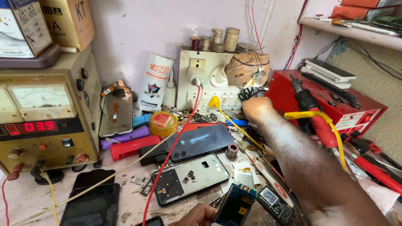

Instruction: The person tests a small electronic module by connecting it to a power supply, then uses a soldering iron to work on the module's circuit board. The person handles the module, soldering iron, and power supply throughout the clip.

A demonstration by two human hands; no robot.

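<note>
My left hand [195,221] is at the bottom edge and holds an opened phone [234,209] with its blue board and insides showing. My right arm stretches across the bench to the back. My right hand [256,108] is curled just below the white switchboard [202,77], next to a bunch of black wires [250,93] and a yellow plug [215,102]. Its fingers are hidden behind the back of the hand. A dark phone [200,142] and a grey phone frame [191,176] lie between the two hands.
A beige power supply [38,119] with a red display stands at left. A red station [332,103] with a red-handled tool [320,127] is at right. A yellow tin [163,123], white bottle [155,81], black phone [93,207] and red and yellow wires crowd the bench.
</note>
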